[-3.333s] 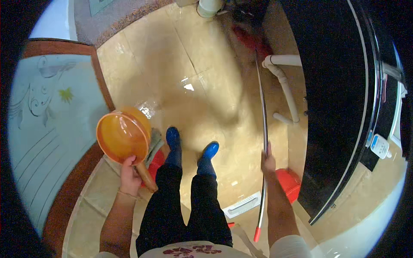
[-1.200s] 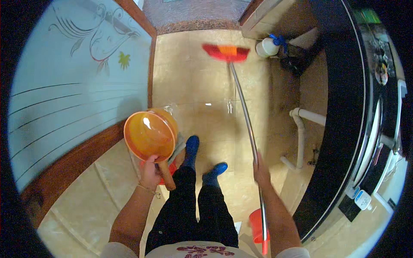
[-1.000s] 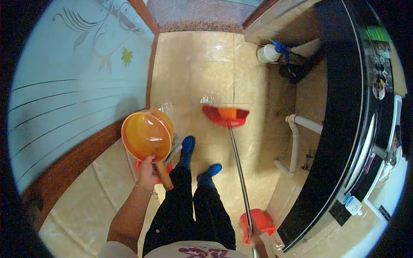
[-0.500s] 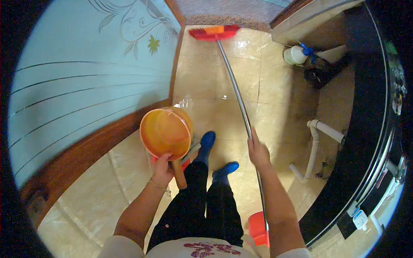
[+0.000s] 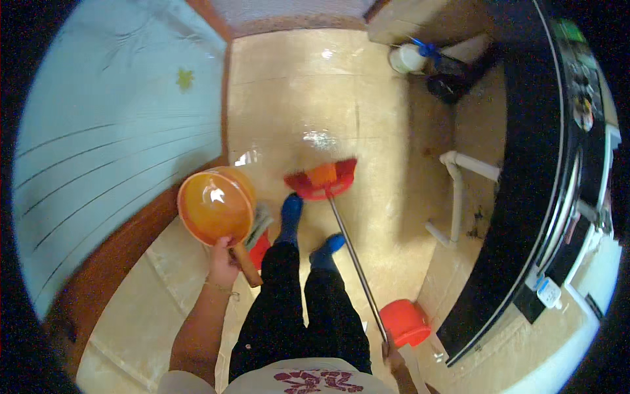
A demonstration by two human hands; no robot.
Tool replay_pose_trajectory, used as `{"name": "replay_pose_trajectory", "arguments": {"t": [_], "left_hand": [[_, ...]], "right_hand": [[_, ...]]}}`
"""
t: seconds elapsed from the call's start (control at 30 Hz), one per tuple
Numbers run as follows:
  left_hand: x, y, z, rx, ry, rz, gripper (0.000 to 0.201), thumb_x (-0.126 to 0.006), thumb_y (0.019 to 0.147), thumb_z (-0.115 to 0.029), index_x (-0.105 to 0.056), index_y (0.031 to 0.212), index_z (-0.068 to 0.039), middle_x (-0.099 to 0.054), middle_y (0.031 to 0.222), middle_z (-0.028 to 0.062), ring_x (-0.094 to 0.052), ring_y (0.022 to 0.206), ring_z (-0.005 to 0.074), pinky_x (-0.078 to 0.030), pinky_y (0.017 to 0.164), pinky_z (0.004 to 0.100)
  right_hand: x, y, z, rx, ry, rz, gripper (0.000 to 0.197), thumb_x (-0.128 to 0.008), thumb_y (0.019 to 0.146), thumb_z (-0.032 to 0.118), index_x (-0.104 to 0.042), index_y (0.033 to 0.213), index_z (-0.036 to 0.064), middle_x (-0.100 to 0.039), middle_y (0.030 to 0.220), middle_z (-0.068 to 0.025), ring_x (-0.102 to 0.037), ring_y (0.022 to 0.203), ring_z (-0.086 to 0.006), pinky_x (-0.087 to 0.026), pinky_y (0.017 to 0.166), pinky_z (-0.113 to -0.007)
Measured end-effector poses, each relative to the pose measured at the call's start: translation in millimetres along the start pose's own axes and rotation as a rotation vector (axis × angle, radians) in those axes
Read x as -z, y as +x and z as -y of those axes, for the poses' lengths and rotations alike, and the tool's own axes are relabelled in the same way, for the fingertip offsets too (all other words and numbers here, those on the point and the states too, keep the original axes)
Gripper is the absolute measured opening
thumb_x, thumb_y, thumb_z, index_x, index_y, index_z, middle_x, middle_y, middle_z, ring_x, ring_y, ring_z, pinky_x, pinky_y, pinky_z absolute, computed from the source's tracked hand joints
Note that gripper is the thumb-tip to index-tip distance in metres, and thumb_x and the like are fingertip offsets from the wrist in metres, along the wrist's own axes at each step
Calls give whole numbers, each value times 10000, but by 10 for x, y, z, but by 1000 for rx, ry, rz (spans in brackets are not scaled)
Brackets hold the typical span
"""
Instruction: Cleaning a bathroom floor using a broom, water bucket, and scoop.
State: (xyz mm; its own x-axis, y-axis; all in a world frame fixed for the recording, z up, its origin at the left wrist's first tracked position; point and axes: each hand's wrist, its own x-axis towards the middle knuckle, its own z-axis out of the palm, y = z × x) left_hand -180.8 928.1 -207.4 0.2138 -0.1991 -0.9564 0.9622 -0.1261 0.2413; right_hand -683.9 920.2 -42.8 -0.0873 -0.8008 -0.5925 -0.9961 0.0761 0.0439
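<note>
An orange plastic dipper (image 5: 215, 205) with a brown handle is held at left by my left hand (image 5: 224, 262), fingers closed at the rim and handle base. My right hand (image 5: 394, 360), low in the picture, is wrapped round the metal pole of a broom (image 5: 323, 178). The broom's red and orange head rests near the wet floor (image 5: 289, 111) just ahead of my blue boots (image 5: 291, 217). Behind the dipper, a red object with something greyish on it (image 5: 261, 246) is partly hidden. A red bucket (image 5: 405, 322) stands beside the pole, near my right hand.
A frosted glass door (image 5: 125, 138) with a brown frame runs along the left. White drain pipes (image 5: 474, 164) and a black counter (image 5: 535, 164) line the right side. A white container (image 5: 407, 59) and a dark bag (image 5: 448, 85) sit at the far right.
My right hand has drawn the broom back toward me, its head moving from the far doorway to near my boots. The dipper stays in my left hand. The view has shifted.
</note>
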Motion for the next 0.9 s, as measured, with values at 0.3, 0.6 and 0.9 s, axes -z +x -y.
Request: {"name": "replay_pose_trajectory", "arguments": {"t": [0.3,0.6,0.9], "left_hand": [[-392,-144,25,38,143,5,251,-529,743,-225,-531,954,-89,-560,877,16,-518,838,173,-420,748,326],[-548,-132,83,115,277,53,308,-558,715,-249,-541,974,-83,-562,930,29,-527,838,195,-432,762,310],[-481,-44,124,46,272,30,238,-540,719,-243,-543,910,-101,-555,785,4,-522,760,161,-441,678,297]], "right_hand": [[-110,-170,-556,-69,223,140,393,-421,865,228,-394,1243,125,-485,556,-26,-470,459,-125,-373,413,-275],[-2,2369,421,-302,655,49,446,-379,884,360,-335,1269,138,-507,580,-113,-490,430,-223,-385,389,-356],[-242,439,312,-122,239,354,525,-381,873,336,-209,1319,118,-547,580,-211,-536,504,-383,-417,444,-463]]}}
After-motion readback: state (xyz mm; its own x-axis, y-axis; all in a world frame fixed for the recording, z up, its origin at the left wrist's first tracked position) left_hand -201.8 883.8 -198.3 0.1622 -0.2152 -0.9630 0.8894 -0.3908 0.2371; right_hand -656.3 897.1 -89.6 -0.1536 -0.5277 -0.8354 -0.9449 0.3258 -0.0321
